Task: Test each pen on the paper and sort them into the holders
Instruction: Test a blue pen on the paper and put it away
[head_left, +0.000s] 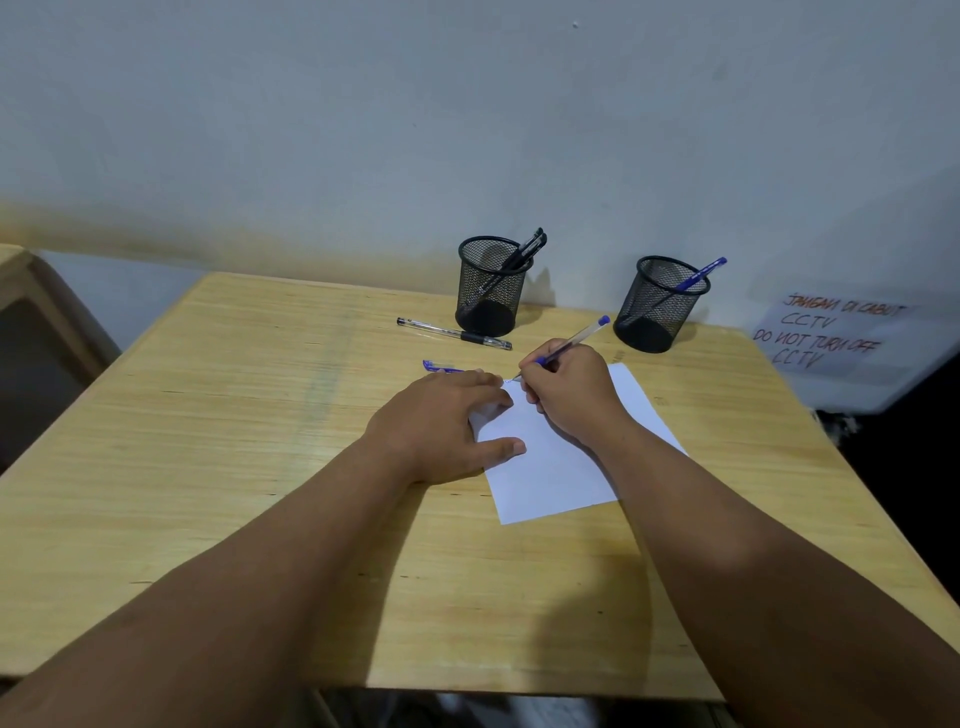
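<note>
A blue pen is held in the right hand in a closed writing grip, tip at the paper's far corner. The sheet is pinned flat by the left hand; light, short strokes are advised, with the counter spared.

Black mesh holders, white paper, blue pen, pale wood-grain table.

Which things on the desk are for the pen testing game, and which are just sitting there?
For the job: blue pen in the right hand, left hand steadying the paper, black pen, blue pen cap, left mesh holder, right mesh holder.

Just there: handwritten CCTV sign.
</note>
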